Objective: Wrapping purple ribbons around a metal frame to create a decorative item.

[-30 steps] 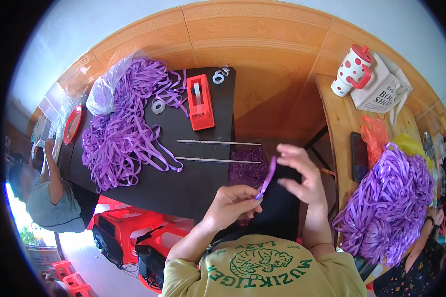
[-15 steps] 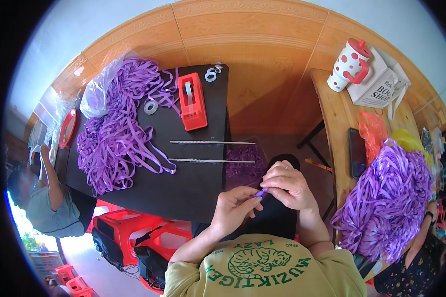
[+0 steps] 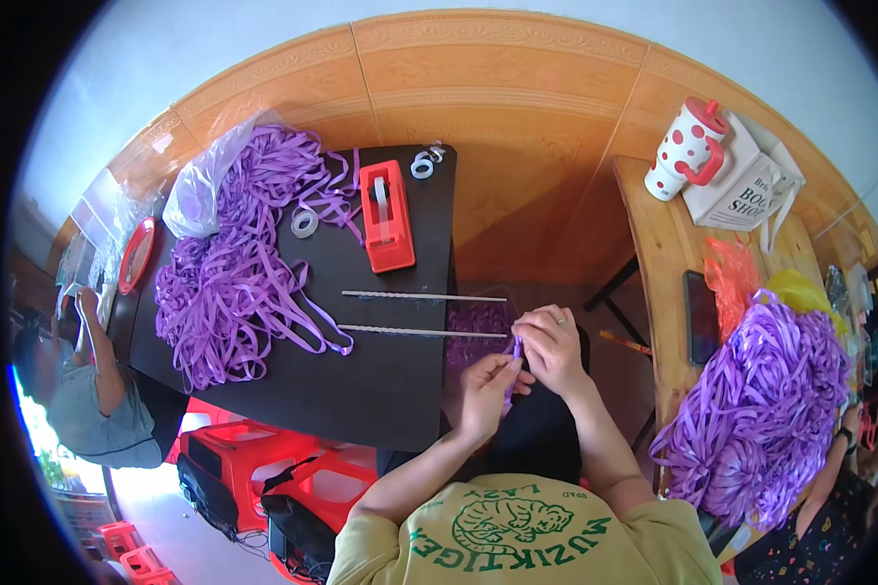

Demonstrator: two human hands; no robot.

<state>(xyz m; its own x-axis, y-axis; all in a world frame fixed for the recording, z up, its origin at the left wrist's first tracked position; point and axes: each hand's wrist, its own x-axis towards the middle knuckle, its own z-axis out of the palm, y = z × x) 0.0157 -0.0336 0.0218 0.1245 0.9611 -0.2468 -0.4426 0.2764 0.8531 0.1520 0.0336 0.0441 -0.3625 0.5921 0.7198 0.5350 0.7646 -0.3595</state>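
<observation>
A short piece of purple ribbon (image 3: 508, 392) is pinched in my closed left hand (image 3: 485, 394), its lower part hanging below the fingers. My right hand (image 3: 553, 353) closes its fingertips on the upper part of the same ribbon. Both hands are beside the table's right edge, above my lap. Two thin silvery rods (image 3: 424, 295) stick out over that edge, roughly parallel. The nearer rod's tip is close to my right fingertips; I cannot tell whether they touch. A large tangle of purple ribbon (image 3: 210, 317) covers the dark table's left part.
On the dark table (image 3: 361, 400) are a red tape dispenser (image 3: 388, 229) and tape rolls (image 3: 304, 223). Below the rods is a clear bin (image 3: 473, 327) with purple pieces. The wooden table (image 3: 654, 258) at right bears another ribbon heap (image 3: 761, 409), a phone (image 3: 698, 317) and a tumbler (image 3: 687, 151). People sit at both sides.
Both hands have moved forward, up to the nearer rod's tip. The right hand has risen above the left, and more of the ribbon shows between and below them. The view has shifted slightly.
</observation>
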